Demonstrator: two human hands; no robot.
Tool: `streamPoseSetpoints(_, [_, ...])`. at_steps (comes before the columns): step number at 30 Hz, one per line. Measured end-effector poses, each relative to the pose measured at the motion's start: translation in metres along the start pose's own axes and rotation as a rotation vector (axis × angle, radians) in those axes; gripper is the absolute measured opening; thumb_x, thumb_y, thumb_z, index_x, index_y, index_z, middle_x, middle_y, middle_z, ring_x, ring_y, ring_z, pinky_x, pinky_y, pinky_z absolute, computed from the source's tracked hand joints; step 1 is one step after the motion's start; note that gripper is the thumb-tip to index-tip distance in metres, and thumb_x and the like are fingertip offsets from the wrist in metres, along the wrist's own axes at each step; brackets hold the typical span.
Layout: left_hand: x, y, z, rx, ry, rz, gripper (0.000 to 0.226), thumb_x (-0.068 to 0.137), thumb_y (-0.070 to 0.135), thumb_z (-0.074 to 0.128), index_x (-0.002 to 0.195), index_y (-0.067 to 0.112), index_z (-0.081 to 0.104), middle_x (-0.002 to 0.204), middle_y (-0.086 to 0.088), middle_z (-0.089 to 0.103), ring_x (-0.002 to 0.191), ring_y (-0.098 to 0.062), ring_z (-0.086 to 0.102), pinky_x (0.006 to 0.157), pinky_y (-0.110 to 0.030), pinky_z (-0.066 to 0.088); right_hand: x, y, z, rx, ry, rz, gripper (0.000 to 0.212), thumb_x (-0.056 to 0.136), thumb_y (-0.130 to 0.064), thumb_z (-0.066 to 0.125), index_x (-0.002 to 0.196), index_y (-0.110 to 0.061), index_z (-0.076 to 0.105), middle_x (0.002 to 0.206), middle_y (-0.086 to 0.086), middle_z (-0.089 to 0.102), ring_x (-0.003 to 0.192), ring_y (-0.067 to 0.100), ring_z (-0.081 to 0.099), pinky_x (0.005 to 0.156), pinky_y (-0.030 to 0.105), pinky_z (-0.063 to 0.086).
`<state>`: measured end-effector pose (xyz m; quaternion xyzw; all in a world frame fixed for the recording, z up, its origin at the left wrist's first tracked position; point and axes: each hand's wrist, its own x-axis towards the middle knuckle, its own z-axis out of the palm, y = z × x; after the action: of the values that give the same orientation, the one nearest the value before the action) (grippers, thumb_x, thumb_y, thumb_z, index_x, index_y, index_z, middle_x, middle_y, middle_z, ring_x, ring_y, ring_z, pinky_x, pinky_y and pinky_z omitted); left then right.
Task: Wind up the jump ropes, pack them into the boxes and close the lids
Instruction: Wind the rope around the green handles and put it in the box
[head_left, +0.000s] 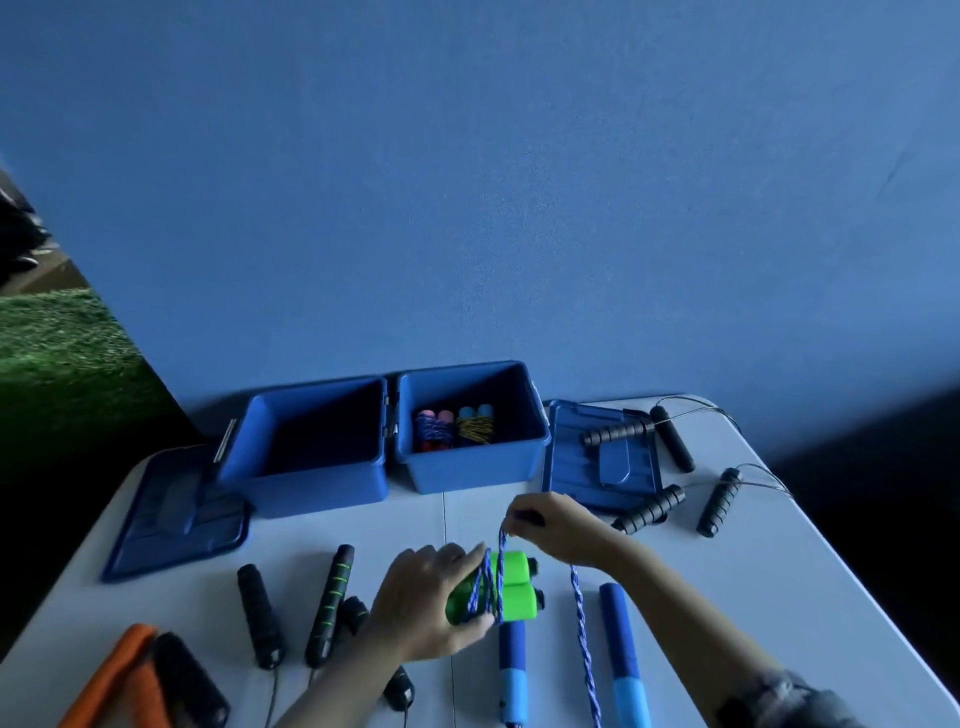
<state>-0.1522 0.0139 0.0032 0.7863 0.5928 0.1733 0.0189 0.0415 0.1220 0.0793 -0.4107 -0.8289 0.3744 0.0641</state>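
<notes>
My left hand (426, 605) grips the two green handles (511, 584) of a jump rope, held side by side above the table. A blue braided rope (488, 582) is wrapped around them. My right hand (550, 525) pinches the rope's free part above the handles; the rest of it (584, 644) trails down toward the near edge. Two open blue boxes stand at the back: the left box (311, 483) looks empty, and the right box (467, 475) holds two wound ropes (454, 428).
One blue lid (171, 519) lies at the left, another lid (602, 457) at the right. Black handles with thin cords (670, 436) lie at the right. Black handles (260, 608), a green-striped handle (330, 605), blue handles (621, 649) and orange handles (111, 680) lie near me.
</notes>
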Motion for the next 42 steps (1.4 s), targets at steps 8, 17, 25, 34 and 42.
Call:
streamPoseSetpoints(8, [-0.006,0.015,-0.014,-0.382,0.070,-0.173,0.091,0.066,0.084,0.059,0.144,0.043,0.033,0.120,0.032,0.054,0.104,0.015,0.053,0.089,-0.006,0.040,0.000,0.030,0.021,0.378,0.070,0.099,0.018,0.093,-0.004,0.053,0.081,-0.009,0.065,0.055,-0.010,0.047,0.043,-0.004,0.038,0.050,0.014,0.032])
streamPoseSetpoints(17, [0.005,0.003,-0.010,-0.307,0.247,-0.614,0.071,0.066,0.075,0.049,0.133,0.053,0.041,0.107,0.022,0.059,0.093,-0.004,0.061,0.068,-0.021,0.046,-0.006,0.014,0.059,0.457,0.005,0.272,0.020,0.095,-0.007,0.045,0.086,-0.012,0.062,0.057,-0.001,0.055,0.032,0.006,0.048,0.036,0.017,0.038])
streamPoseSetpoints(25, [0.017,-0.007,-0.001,-0.324,0.241,-0.813,0.075,0.064,0.072,0.053,0.133,0.042,0.046,0.125,0.013,0.059,0.112,-0.016,0.058,0.085,-0.029,0.044,-0.022,-0.003,0.078,0.194,-0.171,0.260,0.030,0.093,-0.018,0.043,0.064,-0.017,0.051,0.053,0.001,0.055,0.044,0.014,0.055,0.048,0.019,0.046])
streamPoseSetpoints(34, [0.005,-0.016,0.005,0.001,0.035,-0.589,0.071,0.051,0.070,0.056,0.118,0.046,0.053,0.091,0.017,0.065,0.081,-0.018,0.066,0.072,-0.032,0.042,-0.018,-0.015,0.041,-0.159,0.038,0.056,0.023,0.086,-0.032,0.058,0.084,-0.010,0.064,0.086,0.011,0.067,0.075,0.025,0.056,0.065,0.032,0.045])
streamPoseSetpoints(42, [-0.003,0.005,-0.002,-0.052,-0.052,-0.213,0.077,0.053,0.065,0.061,0.124,0.043,0.045,0.097,0.020,0.064,0.081,-0.008,0.061,0.080,-0.034,0.038,0.010,0.006,0.019,0.030,-0.024,-0.015,0.016,0.087,-0.026,0.064,0.092,-0.011,0.068,0.077,-0.006,0.059,0.069,0.005,0.050,0.064,0.016,0.038])
